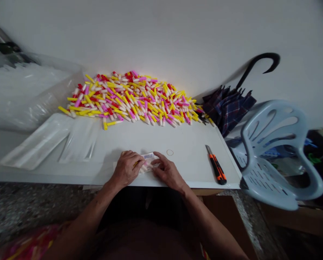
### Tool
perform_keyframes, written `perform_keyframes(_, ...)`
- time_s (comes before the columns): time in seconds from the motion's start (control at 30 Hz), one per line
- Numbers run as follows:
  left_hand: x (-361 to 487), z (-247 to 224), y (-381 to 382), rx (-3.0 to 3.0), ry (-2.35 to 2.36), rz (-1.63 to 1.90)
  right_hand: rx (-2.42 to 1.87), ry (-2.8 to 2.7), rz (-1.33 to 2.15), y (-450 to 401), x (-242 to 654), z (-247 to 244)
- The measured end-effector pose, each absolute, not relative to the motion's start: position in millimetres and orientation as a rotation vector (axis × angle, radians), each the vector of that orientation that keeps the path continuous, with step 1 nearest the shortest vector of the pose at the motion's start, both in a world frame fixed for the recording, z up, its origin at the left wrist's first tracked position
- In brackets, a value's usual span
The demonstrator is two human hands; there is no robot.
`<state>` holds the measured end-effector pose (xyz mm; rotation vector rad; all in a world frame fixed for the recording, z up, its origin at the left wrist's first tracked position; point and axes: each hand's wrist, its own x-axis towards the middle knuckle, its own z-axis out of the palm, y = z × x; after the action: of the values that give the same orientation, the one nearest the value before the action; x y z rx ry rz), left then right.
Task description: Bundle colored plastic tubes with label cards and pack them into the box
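Close to the table's front edge, a small clear plastic bag with blue print lies between my hands. Pale and pinkish pieces show inside it. My left hand is closed on the bag's left side, and a bit of yellow shows at its fingertips. My right hand has its thumb and fingers curled around the bag's right end. Behind the hands spreads a big heap of small plastic tubes, white with yellow, red or pink ends. A thin rubber band lies just beyond my right hand.
An orange and black utility knife, blade out, lies at the table's right. Flat clear bags lie at left beside a large plastic sack. A folded plaid umbrella leans on the wall. A light blue chair stands at right.
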<state>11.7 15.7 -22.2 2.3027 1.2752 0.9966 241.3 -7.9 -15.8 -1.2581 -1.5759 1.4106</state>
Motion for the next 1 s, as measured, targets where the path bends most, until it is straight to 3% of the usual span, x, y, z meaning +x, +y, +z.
perform_keyframes(0.23, 6, -29, 16, 2.252, 1.196, 0.995, -1.247, -1.865, 1.119, -1, 254, -16)
perform_keyframes(0.47, 8, -30, 20, 2.211, 1.188, 1.026, -1.162, -1.939, 1.046, 6, 244, -22)
perform_keyframes(1.0, 11, -27, 13, 2.285, 1.261, 1.045, -1.155, -1.579, 1.478, -7, 232, -23)
